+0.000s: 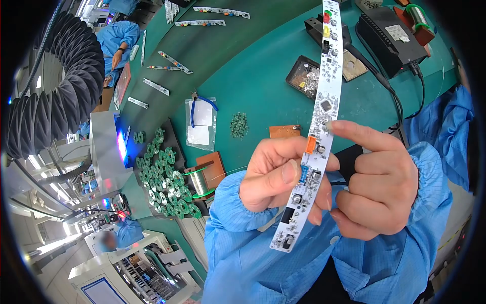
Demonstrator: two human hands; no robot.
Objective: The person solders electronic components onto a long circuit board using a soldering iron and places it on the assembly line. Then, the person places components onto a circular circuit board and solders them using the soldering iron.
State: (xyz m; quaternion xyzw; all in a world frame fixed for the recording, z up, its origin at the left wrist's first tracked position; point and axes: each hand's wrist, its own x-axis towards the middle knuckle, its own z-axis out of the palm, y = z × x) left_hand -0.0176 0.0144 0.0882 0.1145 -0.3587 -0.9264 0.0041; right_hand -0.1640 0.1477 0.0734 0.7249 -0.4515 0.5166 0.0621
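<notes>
A long, slightly curved white circuit board (316, 131) with orange, blue, yellow and red connectors stands nearly upright in the view. My left hand (276, 177) grips its lower half, thumb by the blue connector and fingers behind the board. My right hand (377, 187) has its index finger stretched out, the tip at the board's right edge just below a square chip. The other fingers of that hand are curled, with nothing visible in them. Behind the board, a black tray (302, 76) of small metal bits rests on the green table (263, 66).
Round green boards (164, 182) lie in a pile at left, near a solder wire spool (199, 182). Blue-handled cutters (193, 111) rest on a plastic bag. A black soldering station (390, 40) stands at upper right. Several white boards lie farther back. A person (119, 43) works at upper left.
</notes>
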